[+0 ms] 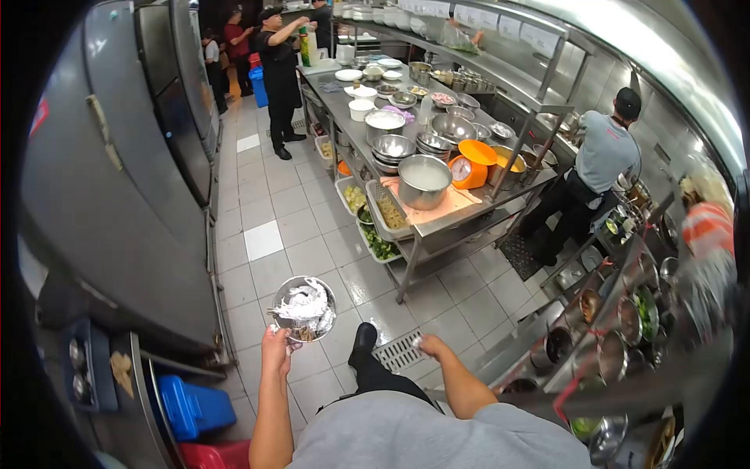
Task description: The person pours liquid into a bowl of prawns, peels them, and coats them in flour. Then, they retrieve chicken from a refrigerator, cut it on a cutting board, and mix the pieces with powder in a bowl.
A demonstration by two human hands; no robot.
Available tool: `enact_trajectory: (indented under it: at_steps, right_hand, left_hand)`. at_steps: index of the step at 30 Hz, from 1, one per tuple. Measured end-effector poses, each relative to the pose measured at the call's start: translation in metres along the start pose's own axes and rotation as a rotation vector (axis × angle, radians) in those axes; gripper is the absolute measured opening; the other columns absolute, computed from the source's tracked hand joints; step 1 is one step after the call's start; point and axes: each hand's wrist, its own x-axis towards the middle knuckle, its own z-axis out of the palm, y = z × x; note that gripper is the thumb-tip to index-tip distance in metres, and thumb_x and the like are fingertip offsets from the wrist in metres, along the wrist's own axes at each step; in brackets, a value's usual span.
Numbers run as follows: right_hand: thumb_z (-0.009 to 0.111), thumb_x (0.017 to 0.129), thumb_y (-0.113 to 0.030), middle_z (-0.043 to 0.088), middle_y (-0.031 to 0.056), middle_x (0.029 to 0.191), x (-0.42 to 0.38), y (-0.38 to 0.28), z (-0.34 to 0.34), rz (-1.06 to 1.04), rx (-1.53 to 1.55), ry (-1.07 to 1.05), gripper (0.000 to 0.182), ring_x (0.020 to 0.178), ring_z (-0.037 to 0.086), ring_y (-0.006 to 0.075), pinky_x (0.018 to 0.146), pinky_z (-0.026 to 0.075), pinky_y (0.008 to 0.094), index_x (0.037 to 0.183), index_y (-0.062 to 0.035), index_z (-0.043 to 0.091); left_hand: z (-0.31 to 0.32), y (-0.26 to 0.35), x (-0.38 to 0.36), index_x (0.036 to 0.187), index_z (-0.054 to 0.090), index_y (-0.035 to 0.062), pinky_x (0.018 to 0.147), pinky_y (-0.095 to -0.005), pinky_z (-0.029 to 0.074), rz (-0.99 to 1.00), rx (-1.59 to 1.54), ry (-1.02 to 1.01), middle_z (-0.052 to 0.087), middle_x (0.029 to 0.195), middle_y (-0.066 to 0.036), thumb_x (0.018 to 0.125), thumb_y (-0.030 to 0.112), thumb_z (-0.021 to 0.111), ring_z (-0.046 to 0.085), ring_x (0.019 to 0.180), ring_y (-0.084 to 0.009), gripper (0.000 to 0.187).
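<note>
My left hand (pixel 276 349) grips the near rim of a round metal bowl (pixel 331 319), held out over the tiled floor. Heaped in the bowl are pieces thickly coated in a white powder (pixel 303 303); what lies under the coating I cannot make out. Some thin brownish ends stick out at its left side. Lower right, my right hand (pixel 428 345) hangs beside my body above a floor drain grate (pixel 400 352). Its fingers look curled in, with white on the fingertips, and no object shows in them.
Ahead on the right stands a steel worktable (pixel 445 224) with a large pot (pixel 424 181), an orange scale (pixel 469 166) and several bowls. Tall fridges (pixel 148 180) line the left. One person (pixel 281 78) stands ahead; another (pixel 605 160) works at right. Shelving with pots (pixel 613 356) is close on my right.
</note>
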Motion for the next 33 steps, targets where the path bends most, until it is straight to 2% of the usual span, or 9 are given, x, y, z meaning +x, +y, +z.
enact_trajectory:
  at_steps: [3,4,5,9,16,21,26,31,33]
  right_hand:
    - [0.059,0.077,-0.021,0.070,0.0134,0.090,0.074,0.102,0.010,0.139,-0.018,-0.070,0.027,0.074,0.060,0.0239,0.067,0.049,0.0407,0.097,-0.0053,0.069]
    - [0.058,0.079,-0.024,0.070,0.0138,0.093,0.098,0.136,0.013,0.006,-0.479,-0.063,0.027,0.076,0.061,0.0245,0.069,0.050,0.0408,0.097,-0.0062,0.070]
    - [0.062,0.078,-0.028,0.068,0.0215,0.103,0.135,0.188,0.050,-0.025,-0.481,-0.081,0.032,0.088,0.066,0.0382,0.079,0.052,0.0440,0.097,-0.0036,0.071]
    - [0.059,0.082,-0.021,0.064,0.0101,0.084,0.126,0.068,-0.057,0.431,-0.138,-0.365,0.022,0.073,0.060,0.0250,0.063,0.050,0.0390,0.096,-0.0067,0.068]
    - [0.061,0.080,-0.014,0.061,0.0061,0.072,0.204,-0.032,-0.106,0.586,0.503,0.013,0.016,0.063,0.056,0.0205,0.058,0.048,0.0374,0.093,-0.0073,0.066]
    - [0.067,0.076,-0.018,0.068,0.0157,0.087,0.244,0.048,-0.013,0.476,0.254,0.201,0.024,0.074,0.064,0.0215,0.063,0.051,0.0394,0.095,-0.0043,0.066]
    - [0.062,0.080,-0.019,0.068,0.0166,0.085,0.214,-0.117,-0.015,0.952,0.269,0.270,0.017,0.078,0.067,0.0294,0.071,0.052,0.0404,0.082,-0.0028,0.066]
    - [0.054,0.087,-0.013,0.068,0.0173,0.096,0.202,-0.216,0.108,0.693,0.535,0.602,0.024,0.081,0.065,0.0240,0.070,0.052,0.0379,0.103,0.0031,0.062]
    - [0.048,0.090,-0.009,0.068,0.0158,0.090,0.203,-0.300,0.115,0.531,-0.202,0.300,0.024,0.073,0.065,0.0252,0.062,0.053,0.0377,0.106,0.0032,0.061]
  left_hand:
    - [0.043,0.021,0.094,0.109,0.053,0.0057,0.056,-0.0329,0.053,-0.047,0.009,-0.027,0.065,0.096,-0.007,0.084,0.004,0.050,0.065,0.074,-0.0180,0.025]
    - [0.064,0.038,0.130,0.109,0.053,0.0057,0.056,-0.0329,0.053,-0.034,0.018,-0.036,0.065,0.096,-0.007,0.084,0.004,0.050,0.065,0.074,-0.0180,0.025]
    - [0.082,0.053,0.163,0.110,0.053,0.0052,0.056,-0.0337,0.053,-0.031,0.041,-0.028,0.065,0.097,-0.008,0.084,0.003,0.050,0.065,0.076,-0.0187,0.026]
    - [0.139,0.108,0.277,0.115,0.051,0.0046,0.057,-0.0359,0.053,-0.028,0.047,-0.093,0.064,0.101,-0.010,0.084,0.003,0.050,0.065,0.080,-0.0210,0.031]
    - [0.332,0.222,0.508,0.119,0.050,0.0069,0.064,-0.0339,0.054,0.083,0.058,-0.388,0.061,0.111,-0.009,0.090,0.008,0.049,0.064,0.090,-0.0227,0.029]
    - [0.502,0.223,0.697,0.119,0.048,0.0074,0.065,-0.0361,0.056,0.045,0.023,-0.505,0.059,0.104,-0.007,0.092,0.012,0.050,0.064,0.087,-0.0218,0.027]
    - [0.659,0.173,0.839,0.115,0.047,0.0035,0.053,-0.0335,0.054,0.045,-0.050,-0.533,0.061,0.102,-0.013,0.087,0.001,0.051,0.064,0.079,-0.0221,0.028]
    - [0.782,0.106,0.952,0.114,0.047,0.0012,0.049,-0.0343,0.052,0.154,0.062,-0.483,0.062,0.099,-0.015,0.086,0.000,0.052,0.064,0.073,-0.0234,0.029]
    - [0.824,0.062,1.006,0.114,0.047,0.0013,0.047,-0.0342,0.052,0.270,0.196,-0.444,0.061,0.100,-0.015,0.086,0.001,0.053,0.064,0.070,-0.0246,0.029]
